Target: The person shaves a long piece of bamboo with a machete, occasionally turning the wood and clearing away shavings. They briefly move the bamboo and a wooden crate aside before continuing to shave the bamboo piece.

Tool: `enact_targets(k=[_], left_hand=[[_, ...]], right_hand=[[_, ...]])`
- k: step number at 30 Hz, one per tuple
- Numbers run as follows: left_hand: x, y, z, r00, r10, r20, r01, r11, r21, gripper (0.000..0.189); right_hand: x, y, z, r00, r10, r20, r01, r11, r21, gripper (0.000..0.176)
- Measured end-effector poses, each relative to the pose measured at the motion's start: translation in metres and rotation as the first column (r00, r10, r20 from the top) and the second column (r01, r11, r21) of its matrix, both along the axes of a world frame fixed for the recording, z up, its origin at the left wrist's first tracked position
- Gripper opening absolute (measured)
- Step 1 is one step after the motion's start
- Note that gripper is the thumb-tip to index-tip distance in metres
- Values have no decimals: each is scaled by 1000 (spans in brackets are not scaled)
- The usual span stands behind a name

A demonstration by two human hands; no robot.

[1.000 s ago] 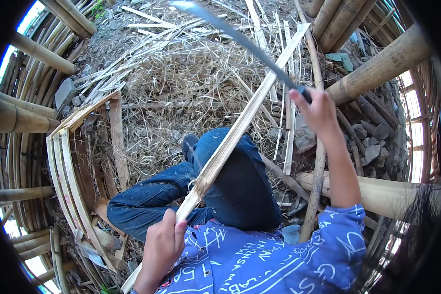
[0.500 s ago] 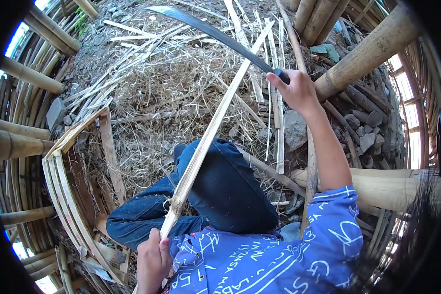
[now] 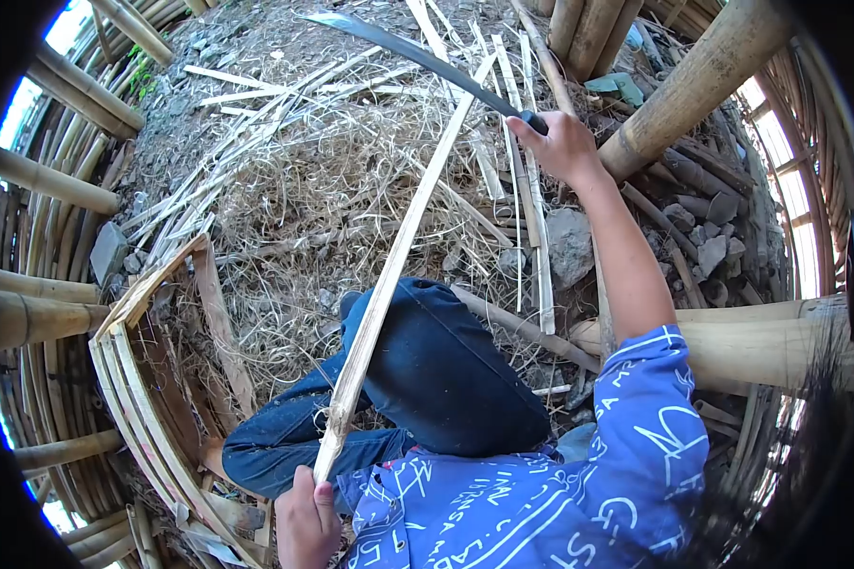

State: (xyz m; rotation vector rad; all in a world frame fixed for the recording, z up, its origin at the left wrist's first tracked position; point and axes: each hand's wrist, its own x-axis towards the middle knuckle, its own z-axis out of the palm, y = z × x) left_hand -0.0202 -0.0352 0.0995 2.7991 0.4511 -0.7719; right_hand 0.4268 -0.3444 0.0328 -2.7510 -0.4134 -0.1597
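Note:
My right hand [image 3: 562,150] is closed round the dark handle of a machete [image 3: 416,55], its long curved blade reaching out to the upper left. Low in the view, my left hand [image 3: 307,520] grips the near end of a split bamboo strip [image 3: 396,270]. The strip slants up and away over my bent knee [image 3: 436,379], and its far end overlaps the blade. Frayed fibres curl off the strip near my left hand.
Bamboo shavings [image 3: 304,199] cover the ground ahead. Bent bamboo strips [image 3: 133,398] stand at the left, beside bamboo poles [image 3: 38,318]. On the right are a thick bamboo pole [image 3: 697,90], stones [image 3: 569,247] and loose split strips [image 3: 538,237].
My right hand and the machete have shifted slightly left and up. The strip's far end has also moved a little left, while my left hand keeps its hold. The whole view has shifted slightly.

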Motion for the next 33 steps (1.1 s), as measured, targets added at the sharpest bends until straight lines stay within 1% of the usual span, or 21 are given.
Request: enact_targets(k=[1,2,4,5,6,7,9,10,12,13,14,15,16,18,20,21,24,25,27,29,33], left_hand=[[2,3,1,993,92,-75,-101,986,-132,33],[-9,7,-5,993,92,-74,-101,986,-135,33],[-27,12,-14,962,-142,235,152,988,-24,35],[-27,16,-8,992,125,29,-115,963,-243,38],[-16,12,13,913,340,-224,-403,831,-382,40],[-18,2,23,927,344,-149,-374,870,-321,42],[-32,4,10,897,400,-189,-437,865,-245,43],[-43,11,-4,947,302,-111,-321,918,-232,40],[-64,19,-31,995,95,37,-87,980,-178,35],[-69,18,-36,994,-20,104,34,990,-133,32],[-55,18,-28,994,8,108,9,988,-154,30],[-36,16,-17,990,116,80,-94,967,-236,27],[-13,13,-4,971,233,54,-204,924,-324,25],[13,10,10,943,322,87,-259,870,-420,23],[23,5,12,935,334,119,-249,857,-452,23],[28,3,11,933,335,131,-241,854,-461,25],[29,-7,2,925,321,202,-224,892,-393,23],[30,-10,0,924,323,204,-225,893,-390,23],[34,-13,-2,918,320,235,-205,890,-408,22],[36,-12,-8,921,320,220,-191,867,-461,22],[46,-23,-5,915,287,283,-114,858,-501,23]], right_hand=[[1,-1,2,1000,22,-8,-22,1000,0,83],[5,-3,3,1000,22,-7,-22,1000,-3,83],[20,-11,3,973,-123,-196,117,992,-42,88],[29,-20,0,960,-226,-162,219,974,-62,87],[36,-31,4,935,-300,-190,303,953,-12,86],[47,-51,-5,900,-392,-189,394,919,-31,86],[41,-79,-18,871,-471,-139,468,882,-60,87],[41,-101,-45,882,-467,-60,463,884,-70,87],[19,-111,-70,876,-473,-94,473,881,-32,88],[-1,-105,-75,870,-457,-187,473,880,48,89],[-14,-106,-94,868,-470,-157,490,863,124,87],[-34,-96,-96,809,-484,-333,572,778,259,80],[-50,-88,-100,808,-434,-398,576,724,380,71],[-81,-69,-103,831,-344,-436,552,609,570,64],[-112,-48,-96,887,-253,-387,461,542,702,57],[-127,-30,-80,900,-182,-397,435,443,784,57],[-161,-6,-56,906,-36,-422,402,384,831,56],[-169,-1,-48,907,-33,-421,400,382,833,56],[-184,7,-30,934,153,-323,180,580,794,58],[-194,19,-4,928,282,-244,-30,708,706,58],[-213,42,33,901,353,-252,-181,835,520,60]])
